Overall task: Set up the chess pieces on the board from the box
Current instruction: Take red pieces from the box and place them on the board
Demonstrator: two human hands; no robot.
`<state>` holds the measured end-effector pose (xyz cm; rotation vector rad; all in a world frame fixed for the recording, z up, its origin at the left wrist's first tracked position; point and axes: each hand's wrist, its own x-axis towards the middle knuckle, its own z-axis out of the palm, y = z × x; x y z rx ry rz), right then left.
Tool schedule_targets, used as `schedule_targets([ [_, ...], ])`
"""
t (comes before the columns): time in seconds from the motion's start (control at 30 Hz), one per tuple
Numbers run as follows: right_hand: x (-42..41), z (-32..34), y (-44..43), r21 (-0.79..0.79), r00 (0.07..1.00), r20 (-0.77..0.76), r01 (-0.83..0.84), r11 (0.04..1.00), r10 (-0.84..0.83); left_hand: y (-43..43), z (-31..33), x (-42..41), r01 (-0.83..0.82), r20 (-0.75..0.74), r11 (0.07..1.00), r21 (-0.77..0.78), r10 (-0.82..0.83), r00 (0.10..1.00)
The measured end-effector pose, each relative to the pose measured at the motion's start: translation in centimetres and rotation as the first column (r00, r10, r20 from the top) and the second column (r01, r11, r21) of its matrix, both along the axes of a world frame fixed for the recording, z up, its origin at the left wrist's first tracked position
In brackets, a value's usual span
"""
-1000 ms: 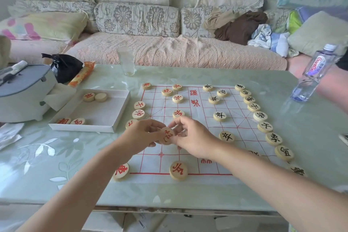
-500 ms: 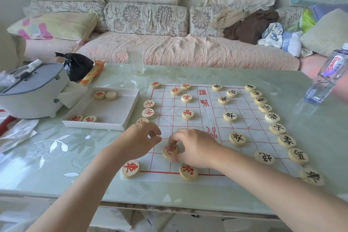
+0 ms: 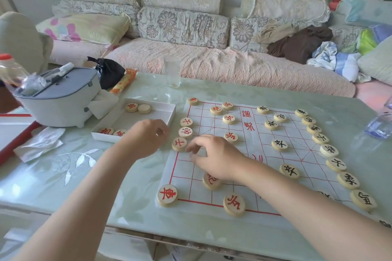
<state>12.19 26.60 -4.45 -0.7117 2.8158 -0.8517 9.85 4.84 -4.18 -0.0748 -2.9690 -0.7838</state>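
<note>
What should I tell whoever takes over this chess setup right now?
Left hand: open, empty, at the box's near right corner.
Right hand: open, empty, over the board, just above the red cannon piece.
Done: black pieces line the right edge; most red ones are placed.
Left: four pieces in the white box, one blank side up, still to place.

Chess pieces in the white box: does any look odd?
One does. In the white box, the far pair has a red-marked piece beside a blank-topped piece, probably lying face down.
</note>
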Motion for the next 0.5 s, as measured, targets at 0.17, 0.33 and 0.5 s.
schedule_targets([
  [0.17,-3.4,0.5,-6.3,-0.058,1.000,0.013,-0.020,0.998,0.021,-5.9,-1.0,-1.9,-0.184,-0.019,0.982,-0.042,0.183,0.983],
  [0.33,-6.9,0.9,-12.1,-0.001,0.998,-0.024,-0.065,0.998,0.065,-10.0,-1.5,-2.5,-0.241,-0.057,0.965,-0.103,0.236,0.970],
  [0.5,-9.6,0.2,-16.4,0.188,0.990,-0.026,-0.134,0.973,0.142,-12.5,-2.1,-2.7,-0.314,-0.079,0.943,-0.110,0.306,0.949],
])
